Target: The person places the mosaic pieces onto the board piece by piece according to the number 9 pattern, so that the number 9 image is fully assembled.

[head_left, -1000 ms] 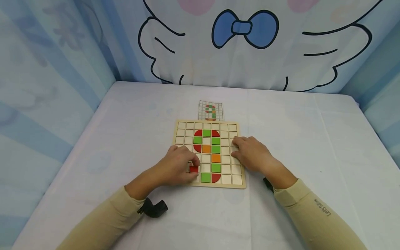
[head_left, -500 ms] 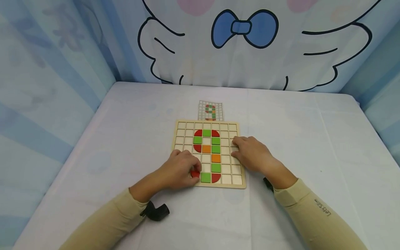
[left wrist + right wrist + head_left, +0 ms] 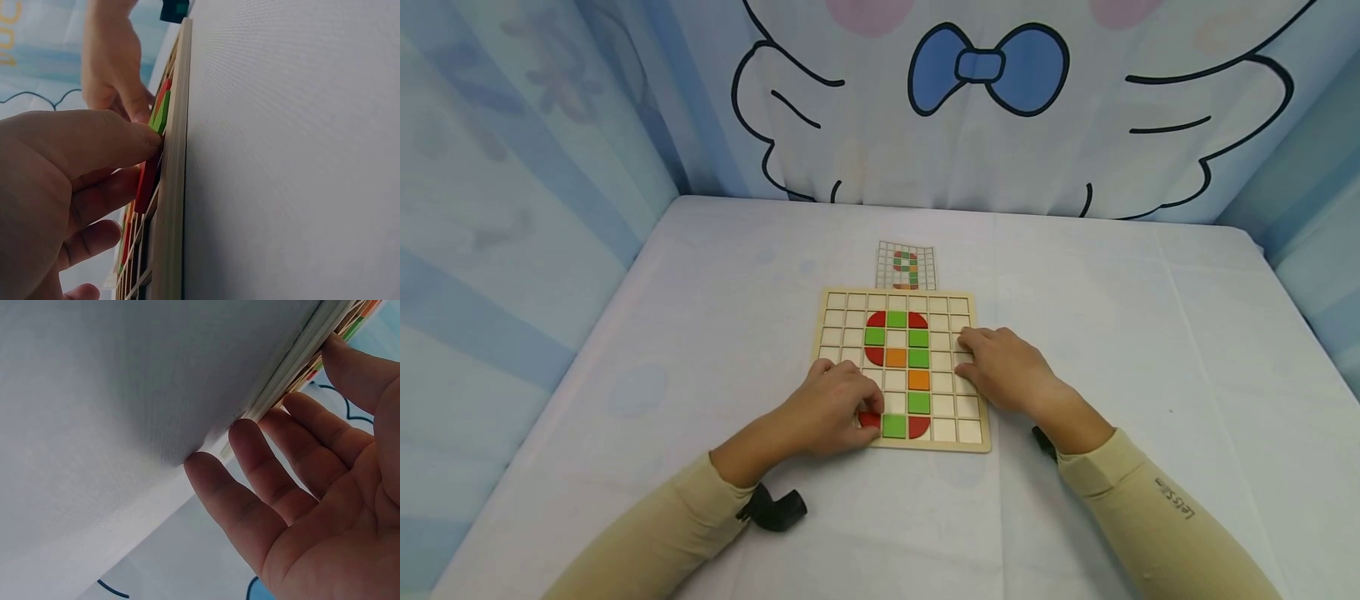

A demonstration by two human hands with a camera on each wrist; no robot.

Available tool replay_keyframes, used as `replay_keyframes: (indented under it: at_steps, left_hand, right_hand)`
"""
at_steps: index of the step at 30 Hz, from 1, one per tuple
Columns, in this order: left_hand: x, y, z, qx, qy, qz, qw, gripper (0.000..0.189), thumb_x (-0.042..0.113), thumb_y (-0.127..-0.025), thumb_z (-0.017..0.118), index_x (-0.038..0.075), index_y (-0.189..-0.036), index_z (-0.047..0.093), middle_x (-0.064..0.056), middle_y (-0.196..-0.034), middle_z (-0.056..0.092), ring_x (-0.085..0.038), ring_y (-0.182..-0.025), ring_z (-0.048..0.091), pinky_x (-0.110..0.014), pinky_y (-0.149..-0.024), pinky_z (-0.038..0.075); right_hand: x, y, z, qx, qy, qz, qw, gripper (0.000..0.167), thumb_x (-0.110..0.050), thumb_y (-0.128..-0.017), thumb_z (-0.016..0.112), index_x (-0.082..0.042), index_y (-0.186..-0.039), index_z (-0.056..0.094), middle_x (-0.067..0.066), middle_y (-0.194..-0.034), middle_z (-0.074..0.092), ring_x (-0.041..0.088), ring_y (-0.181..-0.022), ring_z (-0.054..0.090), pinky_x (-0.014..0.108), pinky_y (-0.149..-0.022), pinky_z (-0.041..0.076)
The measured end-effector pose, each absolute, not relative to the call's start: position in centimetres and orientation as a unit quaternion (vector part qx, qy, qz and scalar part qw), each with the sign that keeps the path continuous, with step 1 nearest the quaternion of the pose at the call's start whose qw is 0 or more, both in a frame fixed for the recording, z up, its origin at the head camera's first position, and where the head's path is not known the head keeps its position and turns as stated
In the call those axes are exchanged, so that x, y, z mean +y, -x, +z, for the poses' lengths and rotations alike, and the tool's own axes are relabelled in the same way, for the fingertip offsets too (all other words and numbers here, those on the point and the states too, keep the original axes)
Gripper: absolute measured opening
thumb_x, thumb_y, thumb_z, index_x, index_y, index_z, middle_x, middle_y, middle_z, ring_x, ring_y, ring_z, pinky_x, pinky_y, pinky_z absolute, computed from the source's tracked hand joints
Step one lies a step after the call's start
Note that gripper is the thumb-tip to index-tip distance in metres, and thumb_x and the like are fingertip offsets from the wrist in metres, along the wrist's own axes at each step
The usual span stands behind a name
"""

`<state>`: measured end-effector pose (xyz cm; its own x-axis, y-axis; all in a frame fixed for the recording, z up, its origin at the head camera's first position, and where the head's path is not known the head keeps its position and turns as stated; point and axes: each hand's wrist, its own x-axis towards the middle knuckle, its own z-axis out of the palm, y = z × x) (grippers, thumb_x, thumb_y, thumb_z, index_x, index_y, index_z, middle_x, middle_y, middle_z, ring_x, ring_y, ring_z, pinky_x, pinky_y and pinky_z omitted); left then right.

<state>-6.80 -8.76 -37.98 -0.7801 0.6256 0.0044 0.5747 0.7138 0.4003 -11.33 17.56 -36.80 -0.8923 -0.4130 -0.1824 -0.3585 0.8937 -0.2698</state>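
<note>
A wooden grid board (image 3: 955, 408) lies flat, with red, green and orange tiles set in several of its squares. My left hand (image 3: 831, 408) pinches a red tile (image 3: 869, 419) between thumb and finger at the board's near row, beside a green tile (image 3: 893, 426). In the left wrist view that red tile (image 3: 145, 181) stands slightly tilted over the grid, its lower side in or close to a square. Across the board, my right hand (image 3: 1007, 369) rests on the right edge, fingers fairly straight. The right wrist view shows the fingertips (image 3: 240, 431) along the board's side.
Behind the board lies a pattern card (image 3: 906, 262) with a small coloured grid, its lower part covered by the board. All stands on a white-covered table (image 3: 1150, 333). A printed curtain (image 3: 880, 142) closes off the back and sides.
My left hand has moved the red tile from a higher row toward the near row, then kept almost still over the last half second. The right hand has stayed in place.
</note>
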Motion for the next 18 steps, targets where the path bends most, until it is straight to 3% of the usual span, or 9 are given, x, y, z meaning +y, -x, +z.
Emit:
replay_keyframes:
  at_steps: [18]
  left_hand:
    - [-8.81,6.43,-37.96,0.925,-0.321,0.195,0.057,0.013,0.024,-0.083,0.08,0.023,-0.086,0.068,0.016,-0.077,0.055,-0.012,-0.093,0.049,-0.046,-0.088,0.032]
  right_hand:
    - [17.58,11.44,-36.91,0.967,0.196,-0.113,0.121,0.046,-0.025,-0.101,0.061,0.001,-0.137,0.053,0.02,-0.14,0.055,0.042,-0.124,0.051,0.052,-0.104,0.04]
